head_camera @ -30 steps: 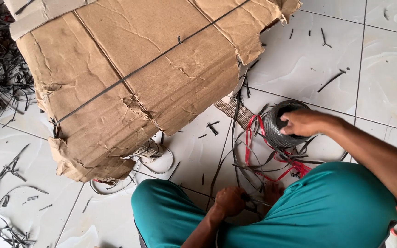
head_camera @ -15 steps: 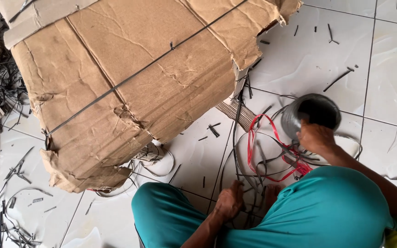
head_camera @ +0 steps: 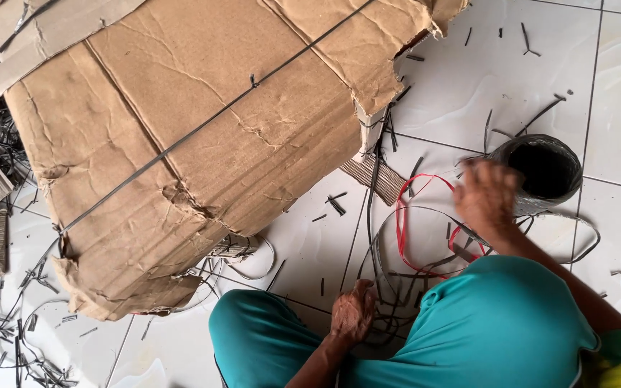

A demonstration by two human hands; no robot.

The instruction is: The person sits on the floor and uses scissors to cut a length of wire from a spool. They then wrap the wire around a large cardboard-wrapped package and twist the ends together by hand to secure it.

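Roughly, from the strap work outward:
Strap strands (head_camera: 389, 266): thin dark bands, looped and tangled on the white tile floor (head_camera: 598, 86) between the knees.
Strap roll (head_camera: 544, 172): dark coil, hollow centre showing, just beyond the right hand.
Left hand (head_camera: 352, 315): curled down onto the strands — fingers closed around some of them.
Right hand (head_camera: 484, 195): blurred (grip unreadable), beside the roll.
Red cord (head_camera: 402, 223): loops through the strands.
Doing it well: probably pin the strands low, keep loops apart.
Cardboard bale (head_camera: 195, 136): crumpled, strapped, to the left.
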